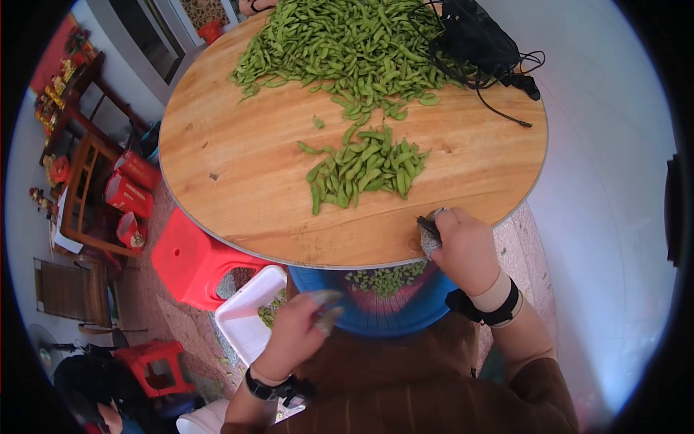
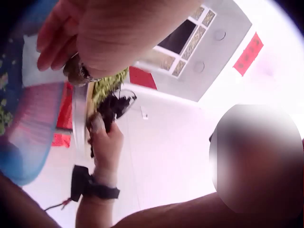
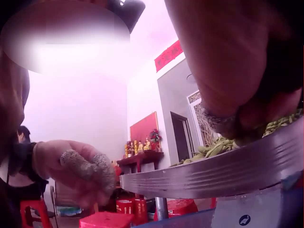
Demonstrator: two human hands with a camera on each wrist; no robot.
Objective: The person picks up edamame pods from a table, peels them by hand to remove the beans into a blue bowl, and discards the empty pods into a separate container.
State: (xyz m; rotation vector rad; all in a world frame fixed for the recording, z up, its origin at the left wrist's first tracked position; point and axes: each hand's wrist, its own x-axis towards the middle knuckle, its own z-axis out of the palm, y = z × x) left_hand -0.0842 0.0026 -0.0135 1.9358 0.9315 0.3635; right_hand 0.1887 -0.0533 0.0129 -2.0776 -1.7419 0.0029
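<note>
My right hand [image 1: 466, 242] is at the near right edge of the round wooden table [image 1: 238, 173], fingers bent. Grey coverings wrap its thumb and a finger, with a dark patch at the fingertips; I cannot tell whether it holds anything. My left hand [image 1: 298, 325], blurred, hovers over the left rim of a blue basin [image 1: 329, 278]. Grey coverings [image 3: 78, 164] also show on its thumb and a finger, and nothing shows between its loose fingers. Shelled green beans [image 1: 387, 281] lie in the basin. A small pile of green soybean pods [image 1: 369, 170] sits in mid-table.
A large heap of pods [image 1: 340, 43] covers the table's far side, beside a black bag with cables [image 1: 477, 40]. Left of the basin stand a white tray [image 1: 238, 318] and a red stool [image 1: 188, 253]. A white wall [image 1: 607, 181] rises on the right.
</note>
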